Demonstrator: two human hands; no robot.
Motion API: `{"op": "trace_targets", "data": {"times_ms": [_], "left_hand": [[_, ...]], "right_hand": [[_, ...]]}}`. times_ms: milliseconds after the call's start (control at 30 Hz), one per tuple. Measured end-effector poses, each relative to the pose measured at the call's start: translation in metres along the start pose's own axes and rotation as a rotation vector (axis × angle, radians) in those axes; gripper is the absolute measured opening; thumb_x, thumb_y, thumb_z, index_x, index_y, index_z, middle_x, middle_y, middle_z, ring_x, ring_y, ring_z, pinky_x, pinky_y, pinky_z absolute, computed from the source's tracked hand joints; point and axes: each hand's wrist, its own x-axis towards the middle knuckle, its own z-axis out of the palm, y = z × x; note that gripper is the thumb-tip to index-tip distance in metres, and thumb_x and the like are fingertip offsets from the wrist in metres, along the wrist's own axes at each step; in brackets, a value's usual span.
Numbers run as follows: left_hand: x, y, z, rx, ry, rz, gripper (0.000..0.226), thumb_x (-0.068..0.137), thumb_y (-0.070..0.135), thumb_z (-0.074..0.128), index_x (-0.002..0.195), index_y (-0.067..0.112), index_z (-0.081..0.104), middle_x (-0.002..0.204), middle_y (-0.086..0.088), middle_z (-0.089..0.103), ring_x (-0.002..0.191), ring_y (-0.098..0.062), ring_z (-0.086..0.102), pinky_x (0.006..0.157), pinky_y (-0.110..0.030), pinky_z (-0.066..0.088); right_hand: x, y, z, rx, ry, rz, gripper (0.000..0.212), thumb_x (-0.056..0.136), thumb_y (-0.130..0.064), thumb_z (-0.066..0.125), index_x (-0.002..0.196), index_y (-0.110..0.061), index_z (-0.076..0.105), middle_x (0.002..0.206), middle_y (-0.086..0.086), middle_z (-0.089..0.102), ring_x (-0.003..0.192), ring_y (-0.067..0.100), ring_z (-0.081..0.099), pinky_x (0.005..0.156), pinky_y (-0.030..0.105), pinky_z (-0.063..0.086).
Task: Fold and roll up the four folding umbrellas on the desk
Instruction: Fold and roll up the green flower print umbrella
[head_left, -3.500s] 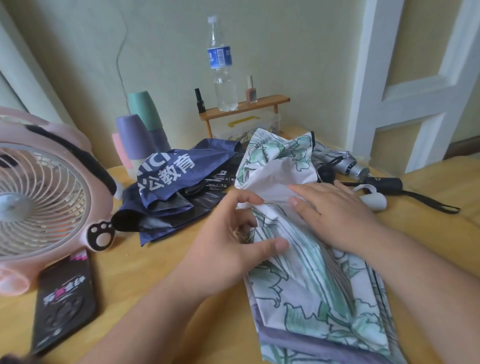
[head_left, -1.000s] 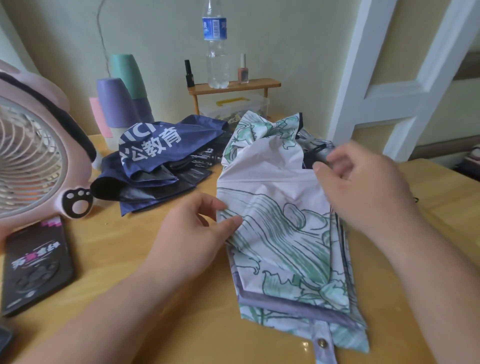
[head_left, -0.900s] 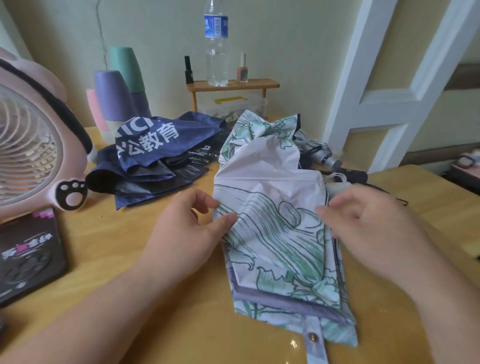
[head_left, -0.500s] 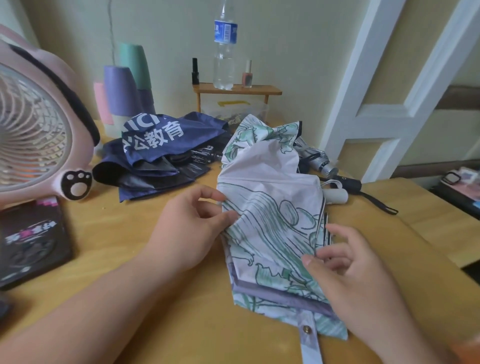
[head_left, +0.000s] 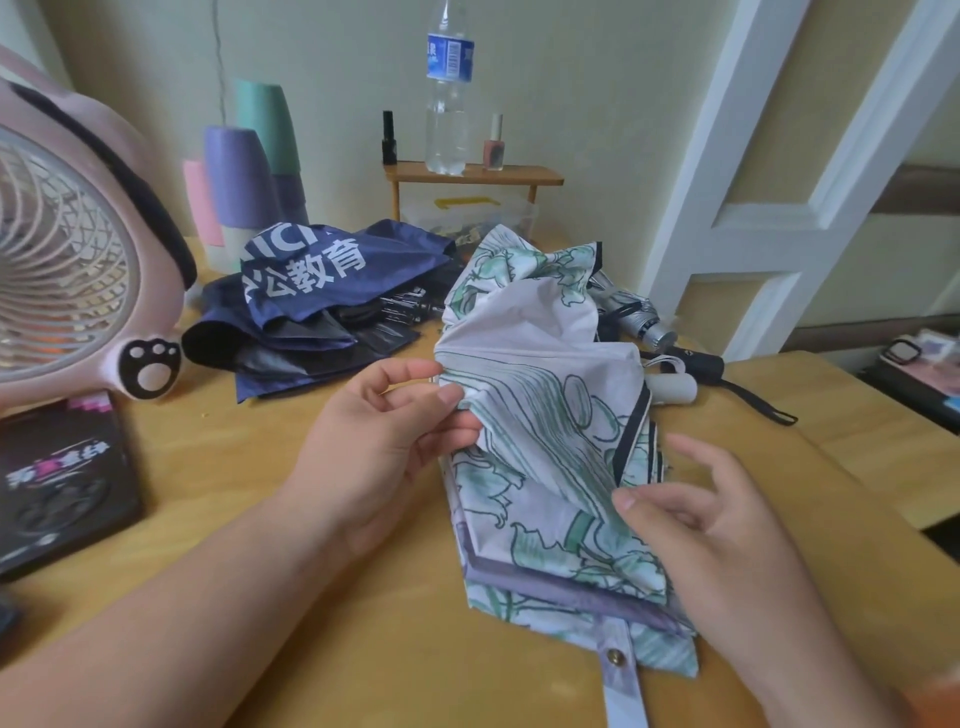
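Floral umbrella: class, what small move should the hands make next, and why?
Probably pull the raised panel taut and lay it flat over the stacked pleats. The left hand pinches the floral umbrella at its left edge, the right hand pinches a lower fold, and the panel between them is wrinkled. The snap strap lies unfastened on the desk, so rolling looks premature.

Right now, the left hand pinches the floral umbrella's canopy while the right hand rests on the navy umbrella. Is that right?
No. In the head view the right hand pinches a fold of the floral umbrella too; the navy umbrella lies untouched farther back. The left hand does pinch the canopy.
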Motion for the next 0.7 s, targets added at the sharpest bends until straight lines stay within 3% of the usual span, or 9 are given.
{"op": "trace_targets", "data": {"times_ms": [133, 200, 300, 367, 467, 533, 633, 700], "left_hand": [[0.002, -0.002, -0.002, -0.047, -0.043, -0.009, 0.037, 0.075, -0.003, 0.069, 0.110, 0.005, 0.058, 0.072, -0.012, 0.071, 0.061, -0.021, 0.071, 0.065, -0.029, 0.063], [0.002, -0.003, -0.002, -0.041, -0.059, -0.014, 0.037, 0.075, -0.003, 0.069, 0.109, 0.006, 0.059, 0.072, -0.012, 0.071, 0.060, -0.022, 0.071, 0.066, -0.029, 0.063], [0.002, -0.003, -0.003, 0.001, -0.073, -0.037, 0.034, 0.074, -0.001, 0.070, 0.105, 0.009, 0.061, 0.069, -0.009, 0.068, 0.055, -0.017, 0.064, 0.056, -0.024, 0.057], [0.003, -0.003, -0.004, 0.069, -0.066, -0.066, 0.030, 0.073, 0.003, 0.071, 0.100, 0.013, 0.063, 0.065, -0.002, 0.064, 0.049, -0.011, 0.049, 0.047, -0.020, 0.042], [0.004, -0.002, -0.010, 0.163, -0.082, -0.099, 0.030, 0.075, 0.006, 0.071, 0.102, 0.013, 0.061, 0.060, 0.000, 0.050, 0.044, -0.010, 0.027, 0.046, -0.022, 0.019], [0.005, -0.002, -0.015, 0.215, -0.109, -0.123, 0.033, 0.076, 0.007, 0.071, 0.106, 0.012, 0.060, 0.061, -0.001, 0.046, 0.043, -0.012, 0.025, 0.046, -0.023, 0.013], [0.005, -0.001, -0.018, 0.296, -0.152, -0.148, 0.037, 0.079, 0.008, 0.072, 0.113, 0.011, 0.059, 0.065, -0.004, 0.048, 0.041, -0.016, 0.033, 0.046, -0.024, 0.011], [0.005, -0.002, -0.018, 0.346, -0.160, -0.143, 0.030, 0.085, 0.004, 0.070, 0.112, 0.012, 0.060, 0.066, -0.008, 0.048, 0.039, -0.017, 0.036, 0.044, -0.021, 0.014]], "right_hand": [[0.001, 0.001, 0.002, 0.130, -0.021, 0.009, 0.058, 0.084, -0.021, 0.078, 0.132, -0.037, 0.050, 0.096, -0.012, 0.077, 0.093, 0.002, 0.071, 0.088, 0.030, 0.050], [0.003, 0.001, 0.000, 0.282, -0.014, 0.024, 0.060, 0.082, -0.009, 0.076, 0.132, -0.031, 0.052, 0.098, -0.002, 0.079, 0.094, 0.013, 0.075, 0.083, 0.029, 0.053], [0.007, -0.002, -0.003, 0.508, -0.021, 0.041, 0.065, 0.072, -0.006, 0.071, 0.132, -0.023, 0.053, 0.097, 0.011, 0.078, 0.090, 0.019, 0.076, 0.074, 0.027, 0.054], [0.009, -0.001, -0.006, 0.606, -0.030, 0.039, 0.067, 0.069, -0.004, 0.070, 0.133, -0.020, 0.053, 0.095, 0.015, 0.077, 0.087, 0.022, 0.075, 0.073, 0.030, 0.056], [0.013, 0.003, -0.015, 0.601, -0.027, 0.034, 0.089, 0.049, -0.029, 0.097, 0.129, -0.021, 0.058, 0.093, 0.016, 0.075, 0.084, 0.020, 0.073, 0.071, 0.024, 0.057], [0.011, 0.004, -0.020, 0.530, -0.019, 0.010, 0.106, 0.031, -0.046, 0.102, 0.126, -0.021, 0.062, 0.092, 0.016, 0.075, 0.086, 0.020, 0.073, 0.075, 0.022, 0.057], [0.008, 0.006, -0.024, 0.409, -0.048, -0.015, 0.078, 0.050, -0.036, 0.095, 0.121, -0.024, 0.064, 0.088, 0.014, 0.077, 0.085, 0.018, 0.073, 0.073, 0.014, 0.055], [0.006, 0.007, -0.021, 0.326, -0.065, -0.040, 0.060, 0.060, -0.043, 0.088, 0.114, -0.029, 0.066, 0.085, 0.013, 0.077, 0.081, 0.017, 0.072, 0.073, 0.016, 0.054]]}}
